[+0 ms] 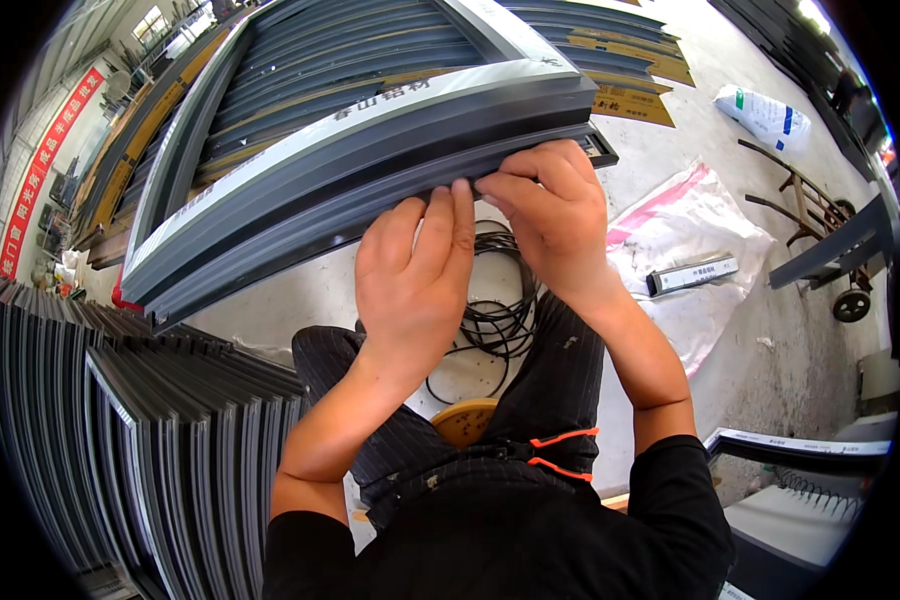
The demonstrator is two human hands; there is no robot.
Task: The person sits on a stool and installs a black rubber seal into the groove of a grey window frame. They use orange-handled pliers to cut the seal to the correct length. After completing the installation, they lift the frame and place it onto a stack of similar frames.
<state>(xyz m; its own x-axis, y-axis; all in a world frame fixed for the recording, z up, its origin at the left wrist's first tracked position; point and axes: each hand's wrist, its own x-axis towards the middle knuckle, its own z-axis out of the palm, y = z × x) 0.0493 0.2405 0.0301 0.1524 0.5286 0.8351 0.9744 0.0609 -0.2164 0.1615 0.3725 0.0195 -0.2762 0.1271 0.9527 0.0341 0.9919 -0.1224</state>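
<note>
A dark grey metal frame with a pale film on its upper face lies tilted across the stack before me. My left hand is at its near edge, thumb and index finger pressed together against the grooved side. Just to the right, my right hand pinches at the same edge, its other fingers curled. The two sets of fingertips almost meet. Whatever lies between them is hidden or too small to name. A thin black strip runs along the frame's lower edge left of my hands.
Dark profiles stand densely packed at left. Coiled black cable lies on the floor between my legs. At right are a white woven sack, a short profile piece and a hand trolley. An orange-handled tool rests on my lap.
</note>
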